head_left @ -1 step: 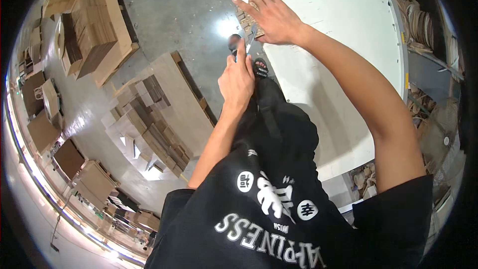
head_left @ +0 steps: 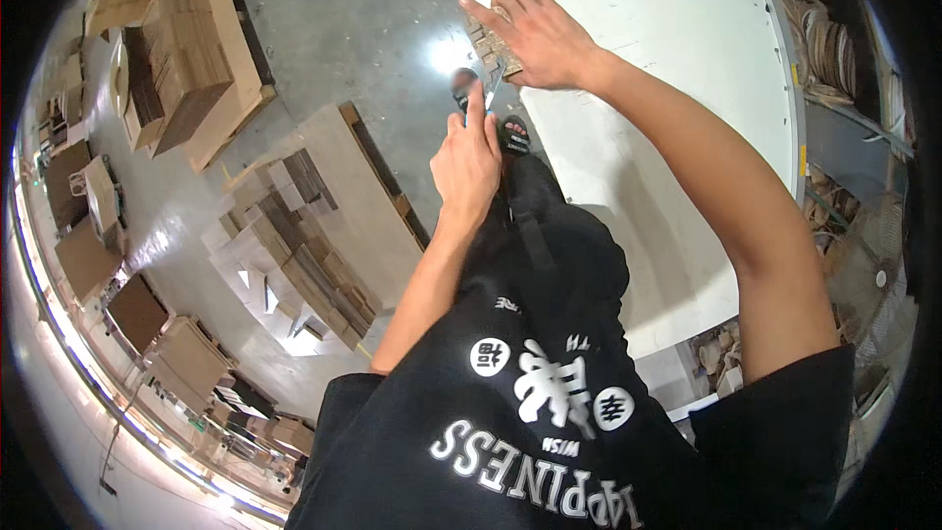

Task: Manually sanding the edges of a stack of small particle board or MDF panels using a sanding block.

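Note:
Over the table's left edge, my left hand [head_left: 465, 169] is closed around a slim tool with a grey blade [head_left: 497, 84], its index finger stretched forward. The handle is mostly hidden in my grip, so its exact kind is unclear; a bit of blue shows by my fingers. My right hand [head_left: 548, 39] grips a brown cardboard piece [head_left: 485, 41] with a notched, stepped edge, at the rim of the white table [head_left: 677, 147]. Its index finger points outward along the piece and the other fingers curl. The blade lies against or just beside the cardboard; contact is hard to tell.
Stacked cardboard sheets [head_left: 186, 64] rest on a pallet at far left. Another pallet [head_left: 358, 186] with cut cardboard pieces stands left of me. Beyond the table's right rim are bundled cardboard strips [head_left: 829, 54] and a fan [head_left: 881, 278]. My sandalled foot [head_left: 513, 135] shows below the hands.
The blade has shifted slightly beside the cardboard. Both hands keep nearly the same place, and my torso has moved a little.

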The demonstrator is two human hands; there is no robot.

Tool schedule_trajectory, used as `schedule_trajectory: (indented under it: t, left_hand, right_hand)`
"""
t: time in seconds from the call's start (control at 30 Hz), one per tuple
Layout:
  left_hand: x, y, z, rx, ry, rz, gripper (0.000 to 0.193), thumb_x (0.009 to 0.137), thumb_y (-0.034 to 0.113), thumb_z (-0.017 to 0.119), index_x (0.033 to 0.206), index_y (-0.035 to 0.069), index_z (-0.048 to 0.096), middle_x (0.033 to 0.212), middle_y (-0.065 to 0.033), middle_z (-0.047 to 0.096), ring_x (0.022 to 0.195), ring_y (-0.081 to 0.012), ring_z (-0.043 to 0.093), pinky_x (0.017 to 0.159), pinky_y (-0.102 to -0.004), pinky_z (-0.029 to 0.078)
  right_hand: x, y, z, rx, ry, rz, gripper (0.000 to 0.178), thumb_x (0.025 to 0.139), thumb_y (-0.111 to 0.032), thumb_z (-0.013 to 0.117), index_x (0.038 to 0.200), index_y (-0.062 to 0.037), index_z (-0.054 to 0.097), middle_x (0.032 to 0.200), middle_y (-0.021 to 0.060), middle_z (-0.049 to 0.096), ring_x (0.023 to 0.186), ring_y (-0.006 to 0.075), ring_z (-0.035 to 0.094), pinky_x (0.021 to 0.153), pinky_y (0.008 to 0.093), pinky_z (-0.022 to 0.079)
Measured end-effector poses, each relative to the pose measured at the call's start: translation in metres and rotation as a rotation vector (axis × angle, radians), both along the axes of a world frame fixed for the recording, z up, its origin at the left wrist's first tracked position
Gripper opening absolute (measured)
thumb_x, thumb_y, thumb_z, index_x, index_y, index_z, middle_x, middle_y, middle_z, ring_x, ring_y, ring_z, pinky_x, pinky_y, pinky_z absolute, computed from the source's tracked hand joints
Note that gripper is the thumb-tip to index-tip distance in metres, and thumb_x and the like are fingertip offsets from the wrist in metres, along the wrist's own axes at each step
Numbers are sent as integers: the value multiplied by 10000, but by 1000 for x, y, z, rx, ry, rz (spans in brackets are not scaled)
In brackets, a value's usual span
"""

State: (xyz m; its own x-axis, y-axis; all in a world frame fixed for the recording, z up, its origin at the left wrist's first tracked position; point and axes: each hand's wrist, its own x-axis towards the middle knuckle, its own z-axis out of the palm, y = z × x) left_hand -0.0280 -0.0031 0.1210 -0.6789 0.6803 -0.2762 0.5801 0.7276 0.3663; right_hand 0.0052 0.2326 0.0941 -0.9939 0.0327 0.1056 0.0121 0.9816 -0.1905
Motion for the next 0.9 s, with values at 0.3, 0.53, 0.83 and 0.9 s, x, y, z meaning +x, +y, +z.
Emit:
schedule_trajectory:
  t: [0.3, 0.53, 0.83, 0.9]
  left_hand:
    - [-20, 5, -5, 37, 66, -55, 494, 1150, 338, 500, 1630, 226, 470, 1031, -188, 692, 805, -421, 729, 655, -537, 576]
    - [-16, 3, -4, -21, 67, -48, 495, 1145, 341, 511, 1627, 231, 476, 1019, -195, 695, 792, -420, 733, 637, -530, 577]
    - [-26, 0, 0, -7, 75, -56, 501, 1141, 353, 523, 1627, 239, 475, 1027, -199, 698, 782, -429, 734, 647, -543, 585]
    - [-32, 10, 1, 6, 110, -41, 496, 1141, 357, 522, 1621, 237, 481, 1035, -205, 710, 799, -431, 743, 654, -543, 588]
  right_hand:
    - [0, -2, -1, 15, -8, -17, 1099, 907, -488, 814, 1752, -133, 209, 1395, 177, 615, 1317, 342, 574, 1211, 475, 380]
    - [0, -1, -4, 39, 0, -20, 1150, 876, -509, 835, 1753, -125, 198, 1387, 180, 614, 1317, 353, 572, 1207, 490, 389]
    - [-1, -2, -5, 9, 29, -23, 1176, 845, -500, 865, 1753, -149, 207, 1379, 183, 602, 1321, 365, 563, 1210, 516, 392]
    - [-1, -2, -5, -1, 34, -25, 1176, 844, -500, 865, 1753, -148, 207, 1381, 183, 599, 1321, 365, 562, 1212, 517, 390]
